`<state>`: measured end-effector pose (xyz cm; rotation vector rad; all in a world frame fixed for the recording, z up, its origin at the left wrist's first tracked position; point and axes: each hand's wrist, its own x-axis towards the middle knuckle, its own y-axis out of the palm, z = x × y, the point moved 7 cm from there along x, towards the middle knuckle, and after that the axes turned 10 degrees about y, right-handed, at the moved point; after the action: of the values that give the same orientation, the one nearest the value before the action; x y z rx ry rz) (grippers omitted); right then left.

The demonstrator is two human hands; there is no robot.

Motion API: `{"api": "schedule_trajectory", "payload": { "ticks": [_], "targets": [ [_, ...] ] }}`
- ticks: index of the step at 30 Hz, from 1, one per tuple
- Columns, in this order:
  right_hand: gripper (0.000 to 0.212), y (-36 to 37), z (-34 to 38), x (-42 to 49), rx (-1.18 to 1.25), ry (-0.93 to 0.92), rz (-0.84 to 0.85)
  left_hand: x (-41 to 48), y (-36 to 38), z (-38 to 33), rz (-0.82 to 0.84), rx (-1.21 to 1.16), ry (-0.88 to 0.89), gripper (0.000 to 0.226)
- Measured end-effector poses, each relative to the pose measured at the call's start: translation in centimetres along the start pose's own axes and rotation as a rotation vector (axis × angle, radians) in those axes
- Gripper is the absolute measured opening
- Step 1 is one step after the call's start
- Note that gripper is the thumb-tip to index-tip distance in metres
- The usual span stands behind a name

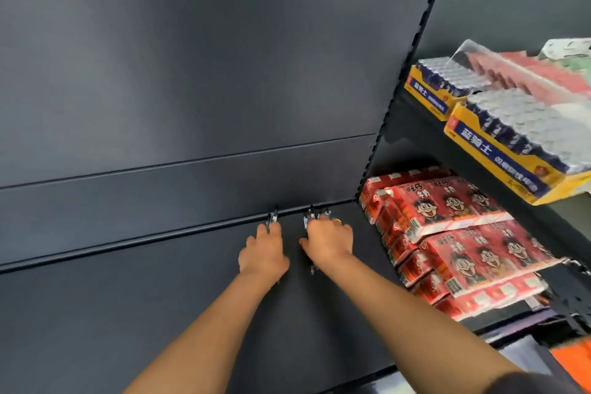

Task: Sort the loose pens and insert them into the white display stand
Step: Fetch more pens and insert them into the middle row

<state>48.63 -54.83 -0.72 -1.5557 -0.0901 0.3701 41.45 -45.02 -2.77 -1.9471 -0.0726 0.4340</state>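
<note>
Left hand [263, 254] fingers curled round pens [272, 219], right hand [329, 241] fingers gripping a pen bunch [315, 216]

Dark grey matte shelf [128, 313], raised lip along back. Loose pens [315, 216] in 2 small clusters at back edge, blurry. Adj. shelves at rt: red cartoon-face packs [463, 233] on lower, yellow/blue boxes [511, 150] on upper.

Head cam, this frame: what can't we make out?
Grip: the left hand and right hand show only their backs in the head view, hiding any hold.
Count and colours of the pens: small, blurred, partly under the hands.
The white display stand: not in view.
The yellow boxes: blurred, cut off by the right edge.
</note>
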Motion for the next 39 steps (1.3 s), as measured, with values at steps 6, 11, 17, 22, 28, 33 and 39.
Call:
{"api": "schedule_trajectory", "payload": {
  "ticks": [6, 11, 17, 22, 28, 33, 39],
  "targets": [
    [0.044, 1.3, 1.8, -0.1, -0.054, -0.028, 0.01, 0.1, 0.8, 0.6, 0.053, 0.13, -0.049, 0.089],
    [0.038, 1.7, 3.3, -0.7, 0.094, -0.016, 0.12, -0.6, 0.0, 2.7, 0.017, 0.008, -0.06, 0.04],
    [0.013, 1.3, 4.1, -1.7, 0.59, 0.138, 0.302, -3.4, -0.6, 7.5, -0.061, -0.805, -0.179, 0.01],
    [0.019, -0.2, 9.4, -4.6, 0.832, 0.043, 0.33, -6.4, -3.0, 11.5, -0.322, -1.33, -0.266, 0.02],
    [0.024, -2.9, 17.5, -8.9, 0.739, -0.221, 0.266, -10.7, -6.5, 13.1, -0.348, -1.657, -0.142, 0.022],
    [0.024, -4.4, 24.3, -13.9, 0.544, -0.462, 0.243, -16.2, -8.9, 17.6, -0.551, -1.633, -0.144, 0.014],
    [0.013, -4.9, 30.0, -19.1, 0.611, -0.634, 0.286, -25.3, -10.1, 23.6, -0.827, -1.393, -0.136, 0.011]
  ]
}}
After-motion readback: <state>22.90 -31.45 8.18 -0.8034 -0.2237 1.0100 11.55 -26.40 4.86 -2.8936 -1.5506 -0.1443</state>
